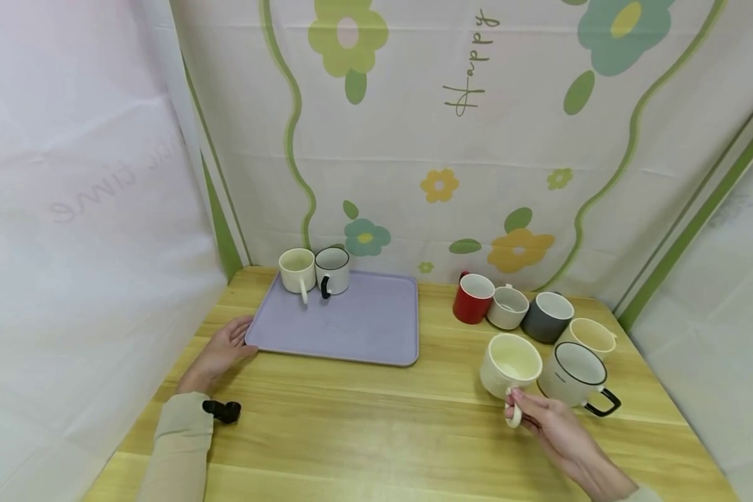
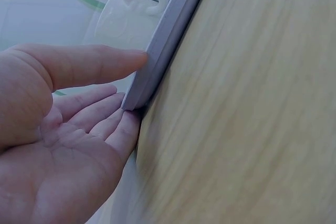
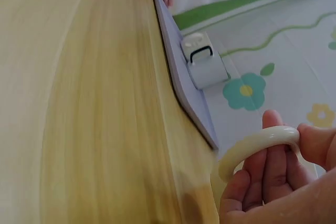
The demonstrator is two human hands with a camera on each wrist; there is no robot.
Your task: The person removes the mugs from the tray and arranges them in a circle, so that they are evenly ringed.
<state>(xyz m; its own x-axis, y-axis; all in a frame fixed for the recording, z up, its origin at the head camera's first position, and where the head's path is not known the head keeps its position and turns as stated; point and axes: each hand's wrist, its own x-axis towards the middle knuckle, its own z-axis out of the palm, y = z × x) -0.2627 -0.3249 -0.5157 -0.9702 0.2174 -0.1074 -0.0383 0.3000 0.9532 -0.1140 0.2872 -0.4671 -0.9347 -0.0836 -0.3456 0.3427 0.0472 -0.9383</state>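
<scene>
The work looks partway along: a cream mug (image 1: 293,281) and a black-rimmed mug (image 1: 340,282) stand on the lavender tray (image 1: 376,324); five other mugs (image 1: 470,309) remain off it. The right hand (image 1: 555,427) pinches an ivory mug (image 1: 498,376) by its handle; the left hand (image 1: 222,350), fingers fairly straight, touches the tray's corner.

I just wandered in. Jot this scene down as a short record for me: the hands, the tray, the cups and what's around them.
Left hand: touches the near left corner of the purple tray
Right hand: holds a cream cup by its handle
On the tray: a pale cup and a black-rimmed cup, side by side, back left
Right of the tray: red mug, off-white cup, dark grey mug, pale yellow cup, black-handled mug
Cup count: eight, including the held one
Surface: wooden table
Backdrop: white flowered cloth
</scene>
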